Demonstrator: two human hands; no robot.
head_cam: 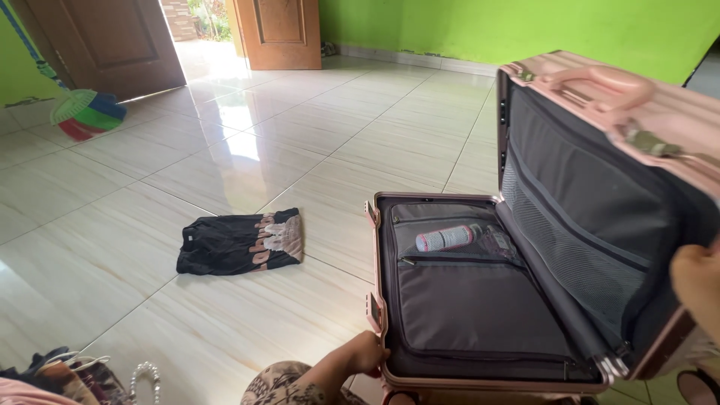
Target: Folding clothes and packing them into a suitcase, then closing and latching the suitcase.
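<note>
Two hands on one pink hard-shell suitcase (525, 225), lower right of the frame.

Nearest, bottom centre: the left hand (365, 352) rests on the near rim of the base half, fingers curled over the edge. Contact is clear; whether it clamps the rim or only steadies it, I cannot tell.

Right edge, low: the right hand (701, 289) is on the outer edge of the lid (592, 195), fingers out of sight behind the shell, so the grip cannot be read. The lid stands raised, tilted back to the right, with its mesh pocket facing in.

Base half lies flat on the tiled floor (247, 165). Its grey zipped liner is nearly bare. At the far end, under a clear pocket, lies a slim spray bottle (448, 238) on its side, a small clear packet just beside it.

Bottom left corner: a heap of clothes and a beaded loop (144, 379), partly cut off.

Middle left: a folded black garment (240, 241) with a pale print lies on the tiles, well apart from the case.

Upper left: a fan-shaped broom (82, 114) beside a brown door (112, 41).

Judgement: case held open, both hands engaged. Any further handling calls for freeing one hand while the other keeps the lid from dropping.
</note>
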